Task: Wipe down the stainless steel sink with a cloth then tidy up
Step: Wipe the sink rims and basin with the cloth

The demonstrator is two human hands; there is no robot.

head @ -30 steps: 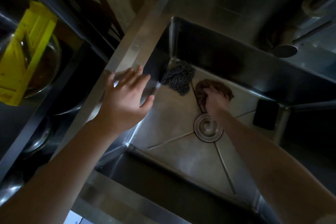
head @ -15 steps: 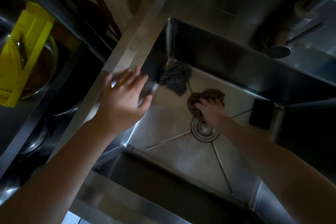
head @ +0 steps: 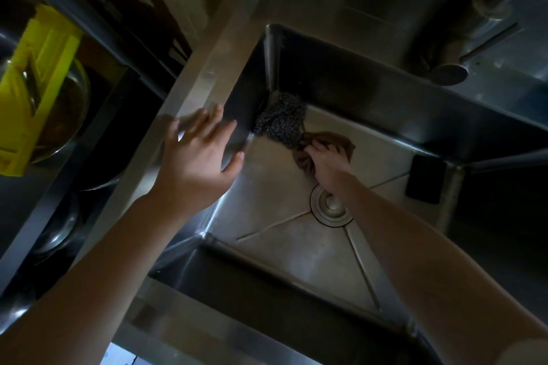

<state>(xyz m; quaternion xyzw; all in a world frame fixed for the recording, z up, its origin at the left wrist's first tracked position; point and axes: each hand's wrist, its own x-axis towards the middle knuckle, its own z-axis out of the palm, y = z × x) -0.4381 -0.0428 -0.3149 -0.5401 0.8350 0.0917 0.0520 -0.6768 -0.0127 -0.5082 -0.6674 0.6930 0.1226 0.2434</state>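
The stainless steel sink (head: 320, 264) fills the middle of the view, with a round drain (head: 330, 206) in its floor. My right hand (head: 326, 163) is down in the basin, fingers closed on a crumpled brown cloth (head: 338, 141) pressed to the floor just beyond the drain. The cloth touches a dark steel-wool scourer (head: 280, 120) lying in the far left corner. My left hand (head: 198, 154) rests on the sink's left rim (head: 189, 92) with fingers spread, holding nothing.
A black sponge (head: 425, 179) leans at the basin's right wall. The tap (head: 486, 24) with its round spout head stands at the far right. Left of the sink, a rack holds a yellow plastic item (head: 32, 92), a glass bowl and metal pots.
My right hand has slid the cloth across the sink floor, first toward the drain, then left and away until it touches the scourer. My left hand stays on the rim.
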